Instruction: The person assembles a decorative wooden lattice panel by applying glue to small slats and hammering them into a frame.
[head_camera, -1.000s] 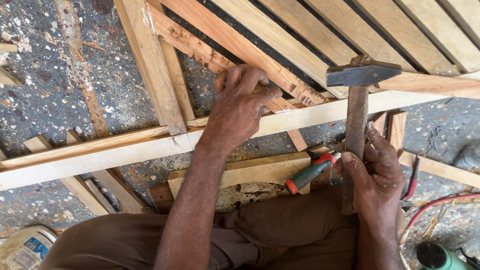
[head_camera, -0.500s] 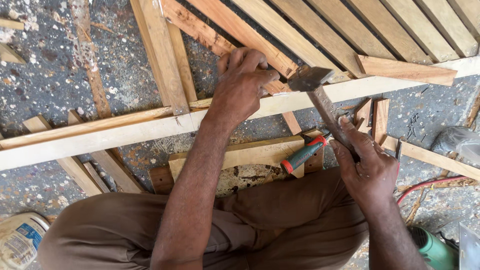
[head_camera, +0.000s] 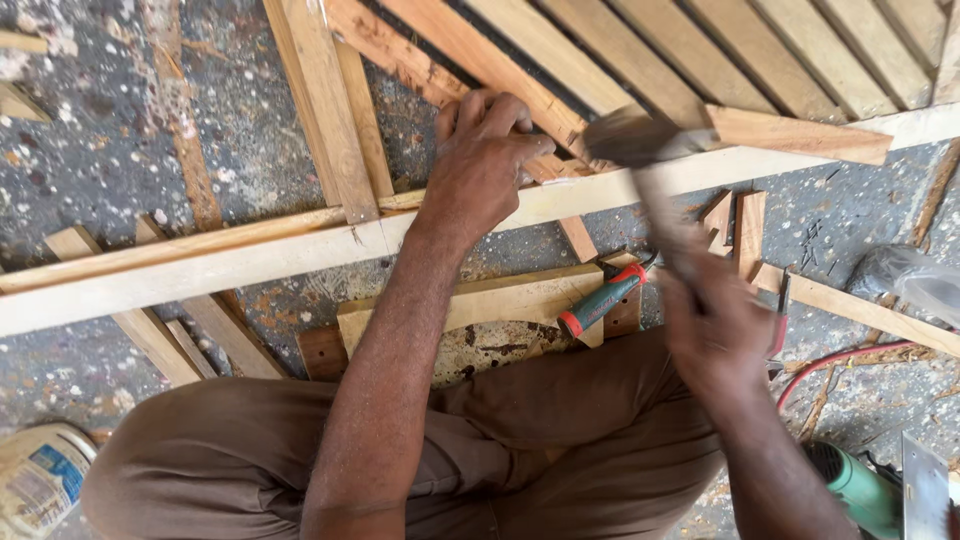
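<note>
Left hand (head_camera: 480, 165) is pinching down, fingers together, on the long rail (head_camera: 250, 262) where a slat (head_camera: 470, 60) is crossing it. Right hand (head_camera: 715, 325), at 4 o'clock, is gripping the blurred hammer (head_camera: 635, 140). Nailing step is underway; the next blow needs a square hit clear of the fingers. Hammer head is sitting lower than half a second ago.

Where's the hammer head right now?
In the head view, the blurred hammer head is upper right of centre, over the long rail, beside the left hand.
</note>
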